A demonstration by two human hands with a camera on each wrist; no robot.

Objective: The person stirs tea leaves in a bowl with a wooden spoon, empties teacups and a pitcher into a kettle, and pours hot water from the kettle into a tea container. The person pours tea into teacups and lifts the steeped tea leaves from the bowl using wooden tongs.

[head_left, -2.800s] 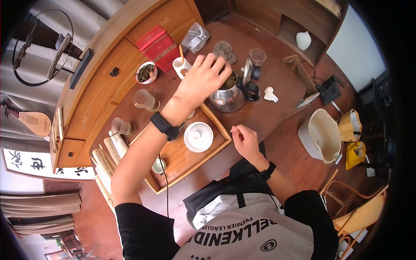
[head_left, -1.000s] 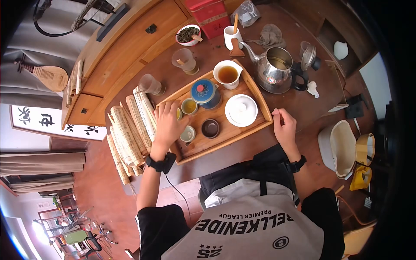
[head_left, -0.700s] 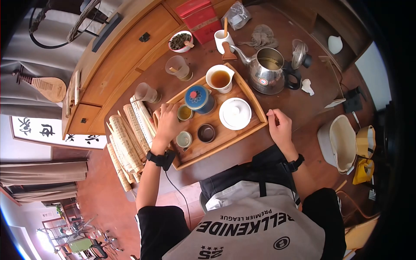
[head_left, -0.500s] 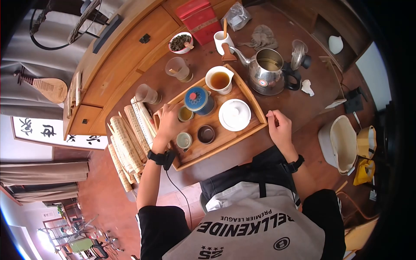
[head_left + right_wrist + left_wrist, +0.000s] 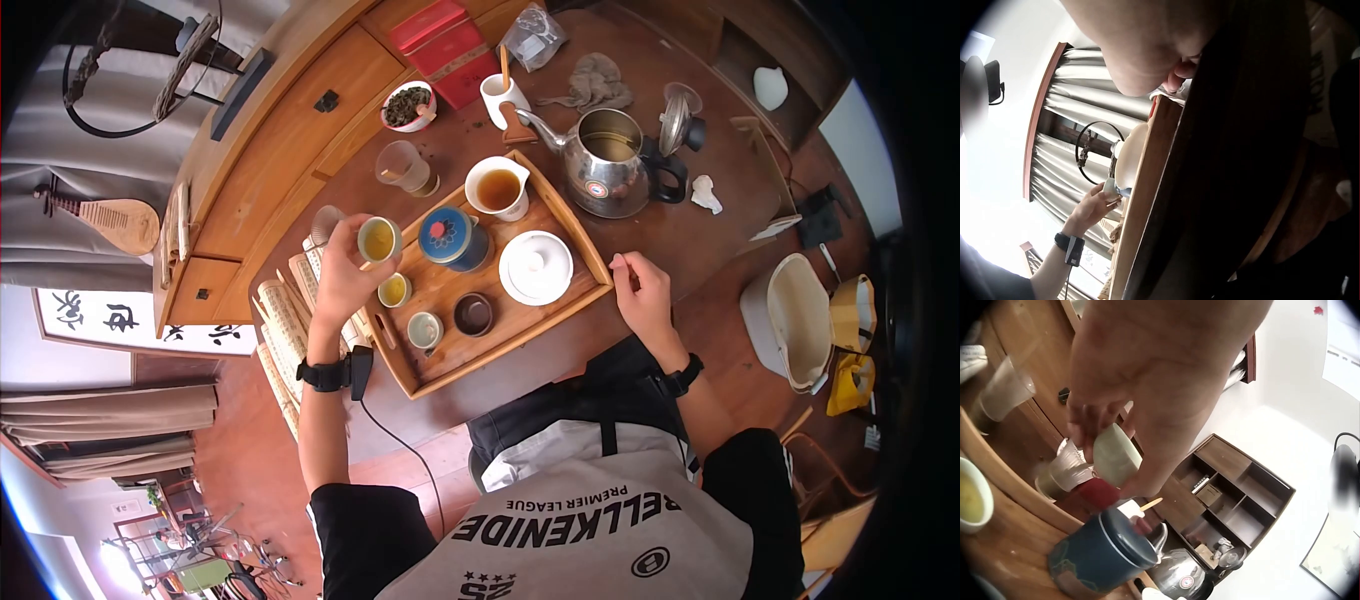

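Note:
My left hand (image 5: 342, 285) pinches a pale green teacup (image 5: 379, 240) with yellow tea in it, held up over the left end of the wooden tray (image 5: 500, 356). In the left wrist view thumb and fingers wrap the side of this teacup (image 5: 1115, 456). My right hand (image 5: 645, 295) rests loosely curled beside the tray's right corner and holds nothing. On the tray are another teacup with tea (image 5: 394, 290), a pale green cup (image 5: 425, 329), a dark cup (image 5: 473, 314), a blue lidded jar (image 5: 447, 238), a white lidded bowl (image 5: 536, 267) and a white pitcher of tea (image 5: 497, 187).
An uncovered steel kettle (image 5: 600, 175) stands behind the tray. Glasses (image 5: 405, 167) and bamboo scrolls (image 5: 285, 320) lie along its left. Farther back are a bowl of tea leaves (image 5: 408, 106), a red tin (image 5: 445, 50) and a grey cloth (image 5: 592, 82). A bin (image 5: 790, 320) stands at right.
From above the kettle, my left hand came down to the tray's left end, gripped a teacup there and lifted it up. My right hand has stayed near the tray corner.

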